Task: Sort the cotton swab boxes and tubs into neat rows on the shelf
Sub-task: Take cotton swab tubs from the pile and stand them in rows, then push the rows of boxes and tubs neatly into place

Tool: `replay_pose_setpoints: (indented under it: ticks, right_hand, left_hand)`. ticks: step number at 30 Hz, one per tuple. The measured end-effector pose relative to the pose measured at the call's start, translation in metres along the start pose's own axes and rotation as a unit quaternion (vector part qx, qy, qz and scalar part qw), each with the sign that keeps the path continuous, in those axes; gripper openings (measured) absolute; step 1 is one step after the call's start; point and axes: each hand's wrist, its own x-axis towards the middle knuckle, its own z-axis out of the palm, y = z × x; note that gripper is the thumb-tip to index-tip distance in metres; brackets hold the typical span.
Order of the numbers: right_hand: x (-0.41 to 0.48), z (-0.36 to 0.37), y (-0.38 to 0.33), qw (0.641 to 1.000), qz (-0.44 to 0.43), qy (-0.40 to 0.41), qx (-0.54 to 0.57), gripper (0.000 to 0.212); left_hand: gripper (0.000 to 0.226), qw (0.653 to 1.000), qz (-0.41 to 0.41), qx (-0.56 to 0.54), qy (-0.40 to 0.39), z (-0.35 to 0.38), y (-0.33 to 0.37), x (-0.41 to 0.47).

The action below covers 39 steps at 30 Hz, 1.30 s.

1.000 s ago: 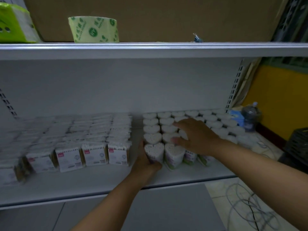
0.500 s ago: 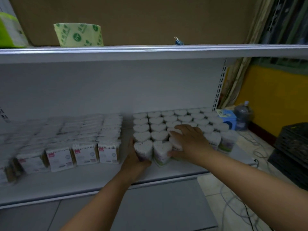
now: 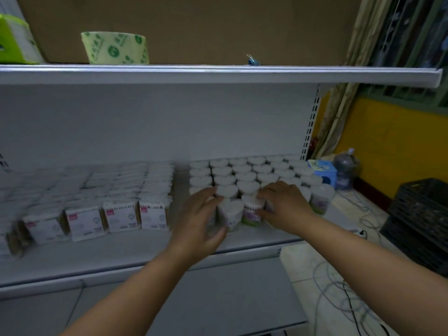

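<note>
Several heart-shaped cotton swab tubs [image 3: 244, 177] stand in rows on the right half of the white shelf [image 3: 126, 253]. Square cotton swab boxes [image 3: 121, 215] fill the left half in rows. My left hand [image 3: 202, 218] wraps around the front-left tub, which it mostly hides, with the thumb at the tub's front. My right hand [image 3: 282, 204] lies over the front tubs just to the right, fingers curved onto the tub [image 3: 252, 212] beside the middle front tub [image 3: 230, 213]. Both hands are blurred.
The upper shelf [image 3: 218, 73] overhangs and carries a green tape roll [image 3: 115, 48], a green pack [image 3: 14, 41] and a blue clip [image 3: 253, 61]. Right of the shelf are a blue box [image 3: 323, 170], a water bottle [image 3: 345, 169], a black crate [image 3: 421, 221] and floor cables [image 3: 339, 294].
The view has shifted left, so the tubs sit further right. My left hand has risen from the tub's base and now wraps its side. My right hand stays on the front tubs.
</note>
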Motion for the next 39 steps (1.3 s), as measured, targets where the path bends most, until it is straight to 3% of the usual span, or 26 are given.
replay_pose_setpoints:
  ticks: [2,5,11,16,23,27,30,39]
  right_hand:
    - [-0.002,0.001,0.0,1.0,0.003,0.004,0.002,0.056]
    - [-0.007,0.004,0.0,0.999,0.009,0.027,0.027,0.05]
    - [-0.012,0.007,-0.003,0.998,0.009,0.051,0.044,0.041]
    - [-0.013,0.008,-0.004,0.999,0.001,0.033,0.02,0.047]
    - [-0.022,0.004,-0.006,0.999,-0.005,0.032,0.016,0.054]
    - [-0.023,0.0,-0.007,0.999,-0.011,0.038,0.034,0.057]
    - [-0.018,-0.012,-0.017,0.995,-0.029,0.087,0.045,0.055]
    - [0.025,-0.038,-0.113,0.963,-0.155,0.213,0.063,0.028]
  left_hand:
    - [0.06,0.99,0.03,0.064,-0.123,0.0,0.01,0.016]
    - [0.053,0.978,0.038,0.11,-0.175,0.009,0.008,0.023]
    - [0.033,0.977,0.019,0.151,-0.148,0.015,0.016,0.029]
    - [0.03,0.978,-0.003,0.155,-0.14,0.019,0.017,0.032]
    - [0.057,0.973,-0.015,0.164,-0.164,0.016,0.018,0.028]
    - [0.059,0.962,0.003,0.17,-0.213,0.002,0.014,0.018]
    - [0.06,0.958,0.01,0.175,-0.228,-0.017,0.004,0.011]
    - [0.037,0.979,0.029,0.136,-0.15,-0.089,-0.038,-0.018]
